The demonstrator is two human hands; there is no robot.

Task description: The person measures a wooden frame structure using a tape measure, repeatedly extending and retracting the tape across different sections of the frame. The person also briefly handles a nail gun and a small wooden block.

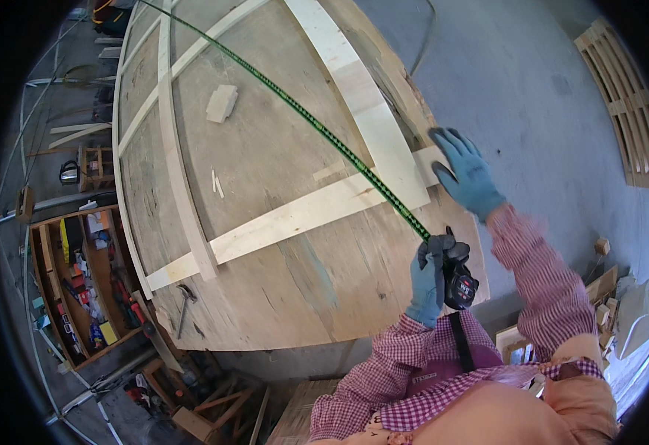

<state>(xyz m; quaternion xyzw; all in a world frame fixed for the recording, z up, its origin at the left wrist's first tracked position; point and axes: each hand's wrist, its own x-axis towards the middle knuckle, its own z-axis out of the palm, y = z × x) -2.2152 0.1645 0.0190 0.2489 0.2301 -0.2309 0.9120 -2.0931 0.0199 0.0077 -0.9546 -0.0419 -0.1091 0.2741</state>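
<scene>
My left hand [428, 282], in a grey-blue work glove, is closed around a black tape measure [461, 288] near the table's right front corner. Its long green blade [302, 111] runs out diagonally across the wooden frame to the far left. My right hand [469, 172], gloved as well, lies with fingers stretched on the right end of a pale wooden crosspiece [295, 219]. Beside it, a wide pale board [354, 81] meets that crosspiece at the corner. The frame of strips rests on a large plywood worktop [280, 297].
A hammer [184, 308] lies at the worktop's front left, and a wood offcut [222, 103] inside the frame. To the left stands a wooden tool box [79, 285] with divided compartments. A slatted pallet [628, 104] is at far right; scrap wood [205, 415] lies below.
</scene>
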